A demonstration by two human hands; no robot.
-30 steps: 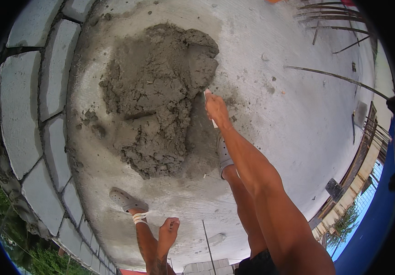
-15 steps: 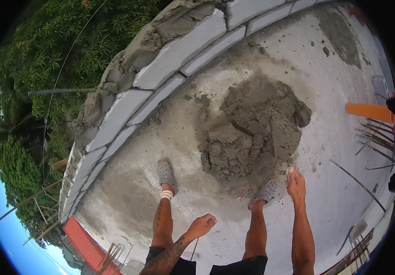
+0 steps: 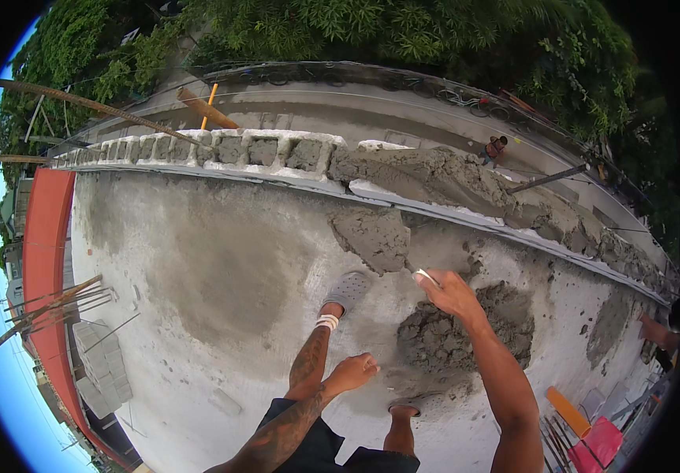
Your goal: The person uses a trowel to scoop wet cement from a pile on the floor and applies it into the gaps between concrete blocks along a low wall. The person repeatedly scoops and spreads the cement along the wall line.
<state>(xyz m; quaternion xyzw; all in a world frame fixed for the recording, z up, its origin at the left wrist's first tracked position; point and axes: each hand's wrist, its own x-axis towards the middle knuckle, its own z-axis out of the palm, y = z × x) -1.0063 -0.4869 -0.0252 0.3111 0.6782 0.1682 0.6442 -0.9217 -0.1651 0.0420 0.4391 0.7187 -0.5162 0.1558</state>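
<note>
Stacked grey blocks (image 3: 103,366) far left on the concrete slab (image 3: 221,260), left hand (image 3: 353,370) loosely curled and empty by the thigh, right hand (image 3: 448,290) gripping a trowel handle (image 3: 425,276) above the wet mortar pile (image 3: 454,335), mortar-topped block wall (image 3: 292,154) beyond, red and orange objects (image 3: 592,430) near right
</note>
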